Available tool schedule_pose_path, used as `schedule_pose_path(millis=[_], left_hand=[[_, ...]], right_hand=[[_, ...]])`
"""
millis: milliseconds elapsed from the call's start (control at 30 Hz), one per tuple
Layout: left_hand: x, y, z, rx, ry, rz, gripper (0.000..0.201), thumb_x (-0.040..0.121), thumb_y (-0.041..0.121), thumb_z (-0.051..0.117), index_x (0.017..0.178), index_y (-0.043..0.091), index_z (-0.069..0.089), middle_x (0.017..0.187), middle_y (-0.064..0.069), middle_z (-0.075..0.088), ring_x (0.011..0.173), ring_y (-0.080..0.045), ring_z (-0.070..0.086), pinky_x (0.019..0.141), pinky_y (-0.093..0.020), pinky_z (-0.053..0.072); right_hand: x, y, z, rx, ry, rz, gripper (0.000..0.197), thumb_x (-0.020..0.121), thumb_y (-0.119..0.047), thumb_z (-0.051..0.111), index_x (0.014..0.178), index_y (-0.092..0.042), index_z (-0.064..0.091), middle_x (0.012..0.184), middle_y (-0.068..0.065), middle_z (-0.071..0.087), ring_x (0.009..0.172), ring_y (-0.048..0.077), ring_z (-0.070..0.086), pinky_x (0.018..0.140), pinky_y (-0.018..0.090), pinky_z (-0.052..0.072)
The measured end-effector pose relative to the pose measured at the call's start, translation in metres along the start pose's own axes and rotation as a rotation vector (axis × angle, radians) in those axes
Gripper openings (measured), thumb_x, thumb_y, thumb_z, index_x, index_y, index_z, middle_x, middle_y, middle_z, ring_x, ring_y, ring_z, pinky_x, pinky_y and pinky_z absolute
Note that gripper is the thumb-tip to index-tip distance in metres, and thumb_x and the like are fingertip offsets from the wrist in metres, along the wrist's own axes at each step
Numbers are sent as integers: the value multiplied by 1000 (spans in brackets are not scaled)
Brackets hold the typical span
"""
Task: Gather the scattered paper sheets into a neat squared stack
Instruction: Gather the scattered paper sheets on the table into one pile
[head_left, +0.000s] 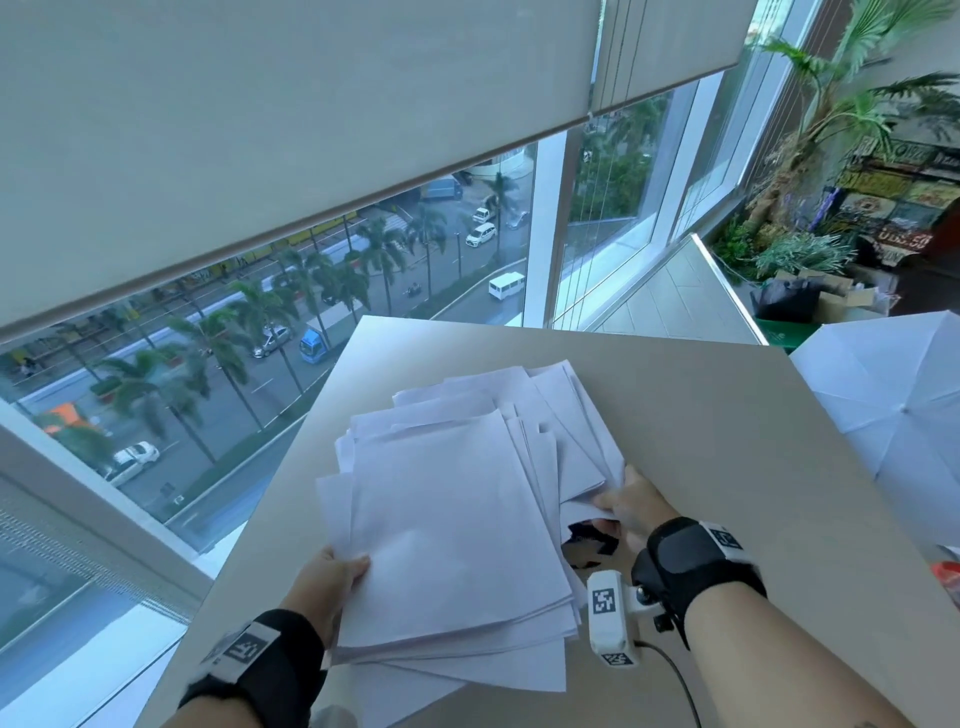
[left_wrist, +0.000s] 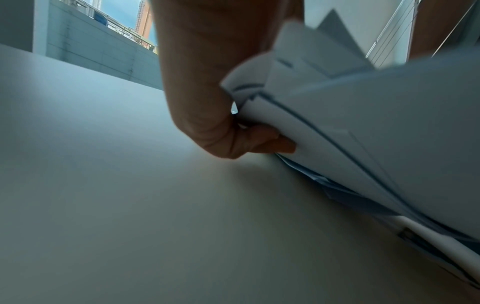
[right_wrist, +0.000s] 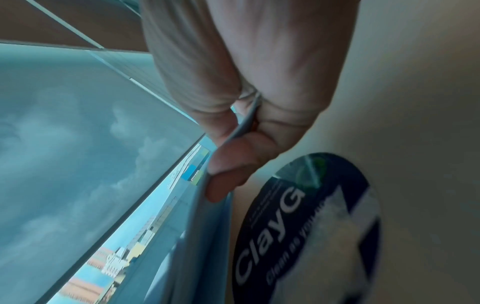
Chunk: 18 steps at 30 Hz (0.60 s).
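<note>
A loose, fanned pile of white paper sheets (head_left: 452, 514) lies on the beige table (head_left: 727, 441), corners sticking out at several angles. My left hand (head_left: 332, 577) grips the pile's left edge, thumb on top and fingers underneath; in the left wrist view the left hand (left_wrist: 228, 131) curls round the lifted sheet edges (left_wrist: 350, 127). My right hand (head_left: 631, 506) pinches sheets at the pile's right side. The right wrist view shows the right hand (right_wrist: 233, 156) with a thin sheet edge (right_wrist: 207, 226) pinched between thumb and fingers.
A round black sticker (right_wrist: 306, 222) with white lettering sits on the table under the pile's right edge, also showing as the sticker (head_left: 589, 545) beside my right hand. A white umbrella (head_left: 893, 415) lies right of the table. Windows border the far and left sides.
</note>
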<state>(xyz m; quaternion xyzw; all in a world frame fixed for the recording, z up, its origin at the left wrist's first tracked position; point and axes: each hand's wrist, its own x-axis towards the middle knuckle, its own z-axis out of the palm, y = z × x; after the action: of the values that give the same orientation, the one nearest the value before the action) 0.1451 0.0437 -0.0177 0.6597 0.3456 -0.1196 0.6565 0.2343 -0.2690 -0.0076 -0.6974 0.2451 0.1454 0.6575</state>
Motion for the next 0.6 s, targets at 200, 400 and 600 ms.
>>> schedule_pose_path(millis=[200,400,600], left_hand=[[-17,-23,-23,60,32,-8,23,88,-2,50,112,0,52,100,-22,64,84,-36,62,78,-46,52],[-47,-57,-37,167,26,33,28,81,-1,56,109,0,59,101,-21,66,92,-37,63,87,-45,50],[-70,-67,-50,413,274,121,31,76,3,60,106,0,57,98,-20,64,87,-34,59,80,-37,45]], right_hand=[[-48,28,11,-126,-77,26,30,82,12,47,104,-7,45,101,14,51,84,28,53,46,27,48],[-98,78,6,-199,-76,66,34,82,9,50,111,-6,43,103,15,53,84,29,57,47,30,50],[-102,91,-15,-335,25,80,13,81,-1,57,85,-9,47,81,10,52,72,24,50,66,33,42]])
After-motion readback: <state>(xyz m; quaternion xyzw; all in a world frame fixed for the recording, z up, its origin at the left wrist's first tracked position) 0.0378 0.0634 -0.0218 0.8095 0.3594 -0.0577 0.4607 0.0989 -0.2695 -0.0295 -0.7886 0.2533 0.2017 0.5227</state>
